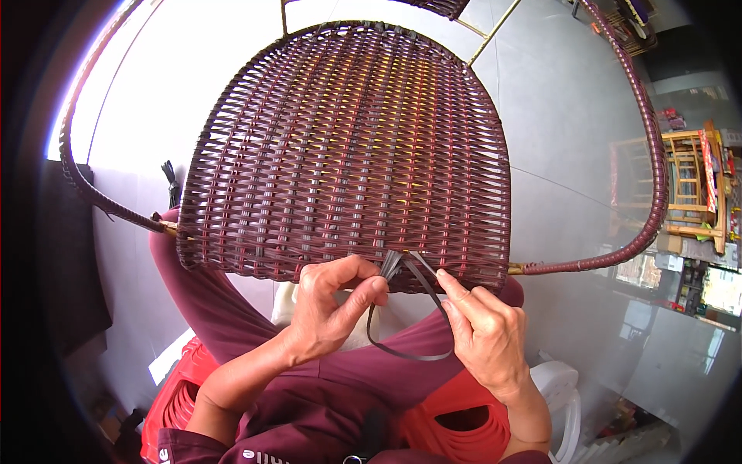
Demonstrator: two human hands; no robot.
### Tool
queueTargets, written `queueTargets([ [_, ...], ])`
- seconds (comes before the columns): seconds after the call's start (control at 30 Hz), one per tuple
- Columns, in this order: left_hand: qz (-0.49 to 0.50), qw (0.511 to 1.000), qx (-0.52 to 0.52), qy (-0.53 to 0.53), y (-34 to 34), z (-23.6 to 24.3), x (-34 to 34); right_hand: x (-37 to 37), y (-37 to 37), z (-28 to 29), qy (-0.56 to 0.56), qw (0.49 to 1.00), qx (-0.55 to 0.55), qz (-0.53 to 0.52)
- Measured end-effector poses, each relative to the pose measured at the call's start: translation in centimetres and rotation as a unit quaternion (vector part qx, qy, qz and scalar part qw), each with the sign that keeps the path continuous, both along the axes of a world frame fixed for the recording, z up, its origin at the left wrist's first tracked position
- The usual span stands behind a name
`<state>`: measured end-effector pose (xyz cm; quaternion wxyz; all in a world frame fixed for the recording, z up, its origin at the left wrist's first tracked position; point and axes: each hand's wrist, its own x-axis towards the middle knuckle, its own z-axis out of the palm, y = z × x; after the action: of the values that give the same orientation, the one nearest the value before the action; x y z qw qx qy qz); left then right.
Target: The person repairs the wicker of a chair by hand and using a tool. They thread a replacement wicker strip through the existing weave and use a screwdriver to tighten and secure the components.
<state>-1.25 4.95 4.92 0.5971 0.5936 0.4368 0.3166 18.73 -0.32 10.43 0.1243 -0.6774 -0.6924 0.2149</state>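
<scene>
A brown-maroon woven wicker seat (348, 147) with a rounded back edge spreads in front of me, its near edge over my lap. At the middle of that near edge, my left hand (328, 305) has thumb and index finger closed at a small bunch of dark flat strips (392, 264). My right hand (487, 332) pinches a dark flat strip (410, 356) just right of the bunch. This strip hangs below the seat edge in a loose loop between my hands. The ends inside my fingers are hidden.
Wrapped curved armrests (657, 178) stand out on both sides of the seat. I sit on a red plastic stool (456, 425). A white plastic chair part (560, 394) is at my right, and a wooden rack (696, 182) stands farther right. Dark strips (170, 182) hang at the left.
</scene>
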Motion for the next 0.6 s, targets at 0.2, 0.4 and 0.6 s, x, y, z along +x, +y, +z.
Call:
queueTargets([
  [0.2,0.001,1.0,0.0,-0.006,-0.1,0.1,0.1,0.6,-0.7,-1.6,0.028,0.998,0.055,0.005],
  [0.4,0.006,1.0,-0.006,-0.012,-0.1,0.0,0.1,0.2,-2.0,-3.8,0.053,0.992,0.111,-0.018],
  [0.6,0.005,1.0,-0.014,-0.005,-0.1,0.2,0.0,-0.2,-2.6,-5.4,0.051,0.987,0.149,-0.027],
])
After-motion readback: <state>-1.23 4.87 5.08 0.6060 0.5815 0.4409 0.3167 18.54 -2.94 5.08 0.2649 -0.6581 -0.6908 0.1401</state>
